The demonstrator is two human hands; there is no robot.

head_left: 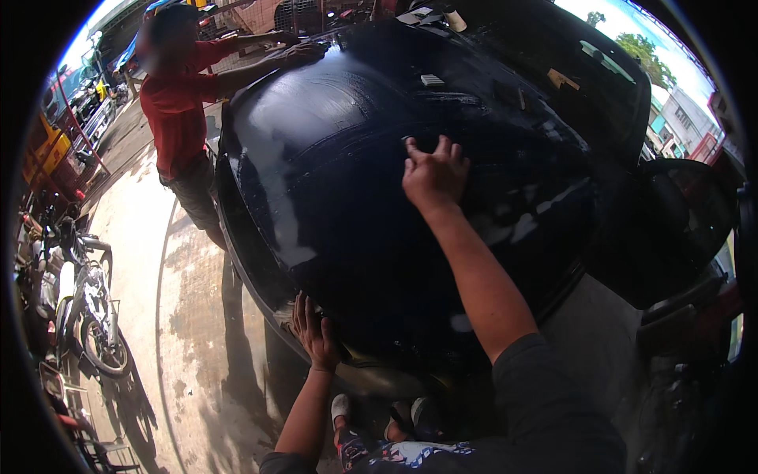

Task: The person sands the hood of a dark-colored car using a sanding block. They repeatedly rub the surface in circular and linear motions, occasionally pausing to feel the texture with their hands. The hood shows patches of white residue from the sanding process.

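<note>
Head view: a glossy, dark-blue, curved metal car hood (355, 213) lies beneath the left hand (315, 336), flat and released at its near edge, and the right hand (436, 175), fingers spread farther forward, grip impossible to tell. Pale wet streaks (454, 99) beyond suggest unfinished work.

The glossy dark metal car hood (371, 237) fills mid-frame, the person's bare right hand (436, 174) over its middle, the bare left hand (316, 338) at its near edge, lower left of centre. A small pale rectangular block (432, 80) lies on it at upper centre; a red-shirted co-worker (175, 118) stands beside it, upper left, and a black-and-white metal motorcycle (88, 306) stands at far left.
</note>
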